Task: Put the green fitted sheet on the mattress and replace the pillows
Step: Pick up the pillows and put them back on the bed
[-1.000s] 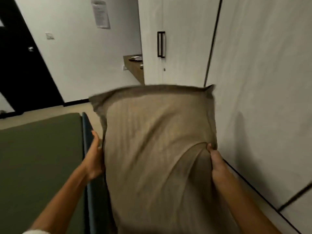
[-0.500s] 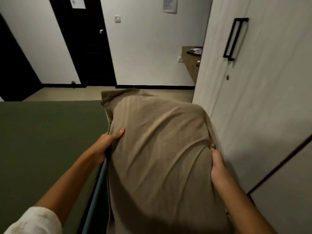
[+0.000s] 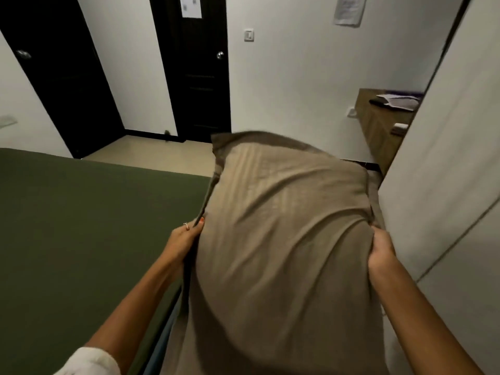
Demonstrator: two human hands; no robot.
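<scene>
Green sheet (image 3: 81, 226) covers mattress; both hands grip tan pillow (image 3: 284, 239) beside wardrobe (image 3: 446, 185).

Pillow (image 3: 286, 239), tan case, held up in the air beside the bed's right edge. Left hand (image 3: 184, 236) grips its left edge, ring on one finger; right hand (image 3: 380, 253) bunches fabric at its right edge. Green sheet (image 3: 89, 220) lies smooth over the mattress, left of the pillow. Beyond: two dark doors (image 3: 200, 77), a light switch (image 3: 249, 35), a wooden shelf (image 3: 378, 125) with papers. White wardrobe (image 3: 446, 171) at right.
</scene>
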